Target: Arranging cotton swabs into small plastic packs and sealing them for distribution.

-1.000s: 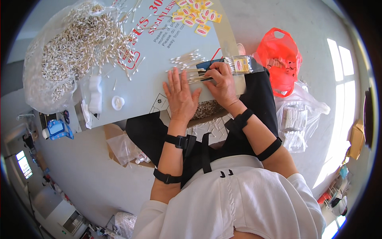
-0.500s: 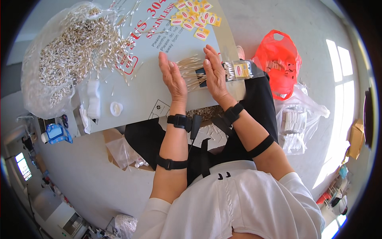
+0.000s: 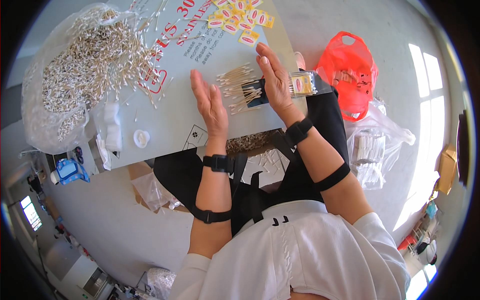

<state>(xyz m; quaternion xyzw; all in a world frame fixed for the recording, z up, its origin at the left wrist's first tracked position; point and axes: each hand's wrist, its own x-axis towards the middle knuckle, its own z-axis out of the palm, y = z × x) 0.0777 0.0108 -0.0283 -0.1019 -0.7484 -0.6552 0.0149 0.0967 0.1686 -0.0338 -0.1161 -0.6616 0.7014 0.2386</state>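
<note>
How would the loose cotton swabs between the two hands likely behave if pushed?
The loose cotton swabs look slim and straight, so they would probably roll. Lying unbound and fanned out, they would likely scatter. Being so thin, they should feel light.

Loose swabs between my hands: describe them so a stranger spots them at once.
On the grey table, look between the left hand and the right hand. There lies a small batch of cotton swabs. Unlike the big heap in the clear bag, they are few and lie roughly side by side.

Packing workshop, seemingly: bulk cotton swabs (image 3: 82, 72) heaped on worktable (image 3: 172, 112), loose yellow cards (image 3: 247, 37), bagged white packs (image 3: 369, 148) nearby.
</note>
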